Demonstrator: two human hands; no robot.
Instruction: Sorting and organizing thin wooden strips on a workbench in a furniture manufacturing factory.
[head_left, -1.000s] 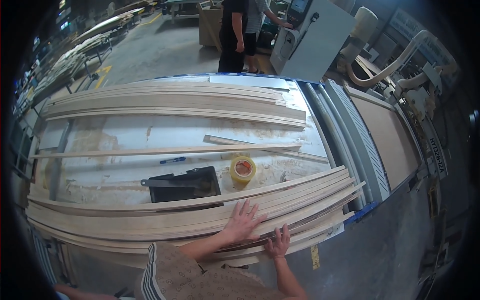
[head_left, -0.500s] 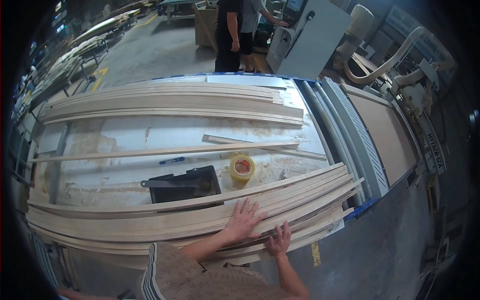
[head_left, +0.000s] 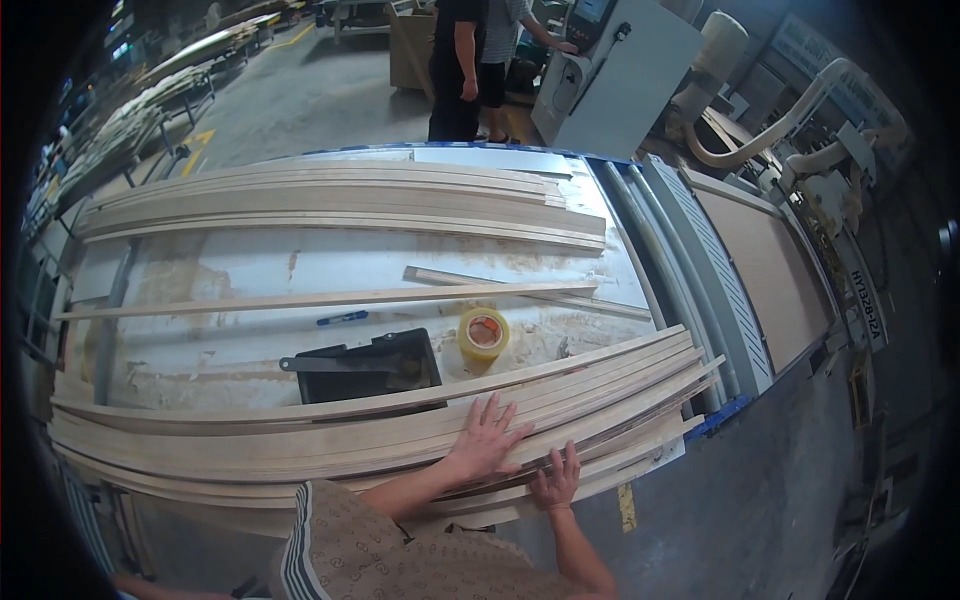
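Observation:
Long pale wooden strips lie side by side in a near stack along my side of the table. My left hand rests flat on top of them, with its fingers spread. Just to its right and nearer to me, my right hand lies on the outer strips at the stack's near edge. Its fingers are stretched out and apart, pointing away from me, and nothing shows in its grasp. Some of the near strips fan out toward the right end.
Beyond the strips are a black tray with a dark flat tool, a yellow tape roll, and a blue pen. Another strip stack lies at the far side. Rollers border the right. Two people stand beyond.

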